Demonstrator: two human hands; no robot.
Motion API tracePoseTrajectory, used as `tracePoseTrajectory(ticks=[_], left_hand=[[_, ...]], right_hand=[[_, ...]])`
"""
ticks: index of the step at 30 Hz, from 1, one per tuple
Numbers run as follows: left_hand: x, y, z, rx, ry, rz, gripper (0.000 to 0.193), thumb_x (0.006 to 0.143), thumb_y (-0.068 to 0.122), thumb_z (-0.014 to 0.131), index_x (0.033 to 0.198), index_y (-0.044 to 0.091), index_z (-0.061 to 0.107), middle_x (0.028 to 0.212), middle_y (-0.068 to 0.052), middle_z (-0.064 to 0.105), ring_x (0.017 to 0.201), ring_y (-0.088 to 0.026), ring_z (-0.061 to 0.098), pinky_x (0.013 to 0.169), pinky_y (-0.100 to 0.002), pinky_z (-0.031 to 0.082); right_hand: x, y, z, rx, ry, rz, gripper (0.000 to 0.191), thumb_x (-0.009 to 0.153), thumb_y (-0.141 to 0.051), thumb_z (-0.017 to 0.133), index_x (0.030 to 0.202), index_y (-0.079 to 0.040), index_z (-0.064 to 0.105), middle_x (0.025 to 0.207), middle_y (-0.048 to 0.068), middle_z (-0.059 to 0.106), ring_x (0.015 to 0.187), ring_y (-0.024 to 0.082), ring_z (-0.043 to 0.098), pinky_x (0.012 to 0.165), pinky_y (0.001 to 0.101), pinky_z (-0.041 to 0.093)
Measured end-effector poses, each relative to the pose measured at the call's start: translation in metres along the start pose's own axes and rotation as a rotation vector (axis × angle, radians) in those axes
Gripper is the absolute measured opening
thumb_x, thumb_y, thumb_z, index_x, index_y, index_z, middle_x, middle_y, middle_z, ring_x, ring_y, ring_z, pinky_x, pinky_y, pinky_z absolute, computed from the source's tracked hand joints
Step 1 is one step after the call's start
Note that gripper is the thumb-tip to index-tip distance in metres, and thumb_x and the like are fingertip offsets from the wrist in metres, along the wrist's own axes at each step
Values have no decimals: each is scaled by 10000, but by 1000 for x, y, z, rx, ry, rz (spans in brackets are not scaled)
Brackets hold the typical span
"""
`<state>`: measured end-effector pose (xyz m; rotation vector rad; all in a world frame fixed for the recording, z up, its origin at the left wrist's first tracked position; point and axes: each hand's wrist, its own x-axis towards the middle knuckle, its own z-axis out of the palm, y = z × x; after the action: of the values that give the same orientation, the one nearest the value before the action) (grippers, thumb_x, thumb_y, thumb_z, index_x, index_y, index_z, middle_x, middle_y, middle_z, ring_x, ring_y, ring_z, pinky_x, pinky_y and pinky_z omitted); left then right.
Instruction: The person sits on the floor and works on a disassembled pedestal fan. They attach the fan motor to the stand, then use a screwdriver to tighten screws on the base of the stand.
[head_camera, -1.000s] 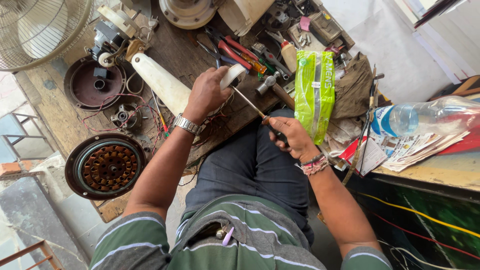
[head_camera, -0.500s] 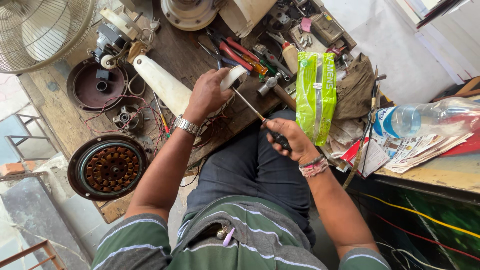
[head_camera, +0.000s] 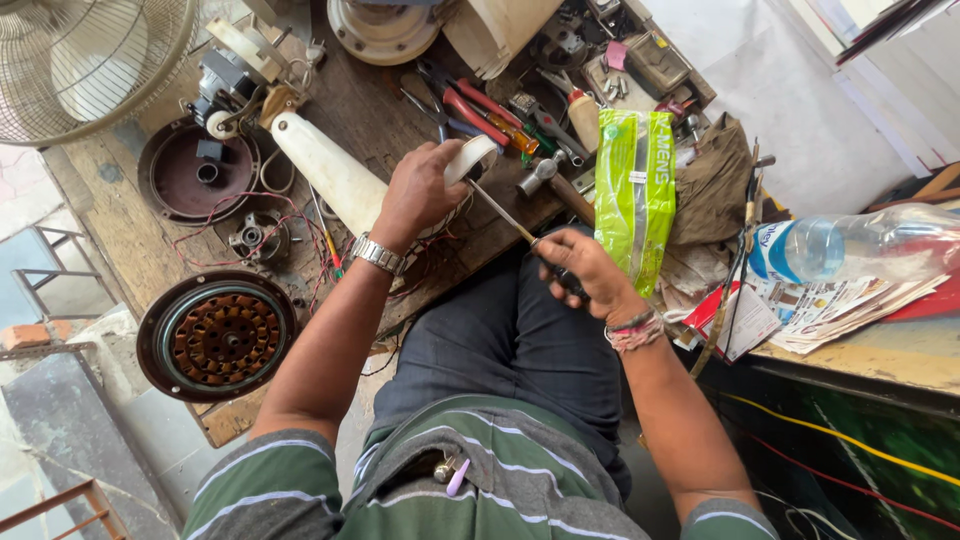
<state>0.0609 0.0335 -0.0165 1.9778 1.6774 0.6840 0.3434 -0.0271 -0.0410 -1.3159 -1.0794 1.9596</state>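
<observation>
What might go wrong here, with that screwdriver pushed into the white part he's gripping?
The screwdriver in the right hand points toward the left hand holding the white fan part; a slip might jab the fingers. Loose red wires and tools crowd the bench edge and could snag or fall.

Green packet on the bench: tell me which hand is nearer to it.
Right. The right hand, holding a screwdriver, sits just beside the green packet; the left hand grips a white part farther off.
</observation>
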Motion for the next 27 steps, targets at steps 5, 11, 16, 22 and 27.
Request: tracePoseTrajectory(ticks=[5,11,16,22,27], left_hand=[[-1,-1,1,-8,3,-5,484,781,154,744,1252,72,667,1025,-199,673,996,-388,645,900,-477,512],[-2,-5,4,-13,38,37,511,774,152,760,1265,56,656,1028,-208,677,990,-389,647,900,-475,510],[-5,-8,8,-11,48,22,489,783,174,780,1218,14,627,1050,-228,698,1002,-391,674,906,-470,525],[-2,-12,5,-20,-52,-13,512,738,175,791,1161,-33,589,1075,-250,688,1004,-387,677,897,-447,536],[-5,-4,2,-6,-45,-26,537,738,149,782,1218,-2,594,1177,-233,654,1113,-379,641,987,-436,513]], right_hand=[[-15,16,16,-1056,482,-975,229,1020,-301,737,1085,-92,668,833,41,701,742,115,653,607,241,496],[-1,8,3,167,-72,167,437,1002,-407,615,1073,18,687,673,39,650,437,70,524,350,221,407],[-14,37,14,-4,74,24,379,1013,-346,587,1123,5,676,713,51,645,483,65,549,387,225,427],[-38,76,8,299,129,-520,382,1064,-358,577,1180,1,642,774,82,641,546,107,585,443,251,482],[-34,82,1,345,145,-555,384,1075,-359,582,1183,4,645,769,88,632,543,120,582,450,260,489]])
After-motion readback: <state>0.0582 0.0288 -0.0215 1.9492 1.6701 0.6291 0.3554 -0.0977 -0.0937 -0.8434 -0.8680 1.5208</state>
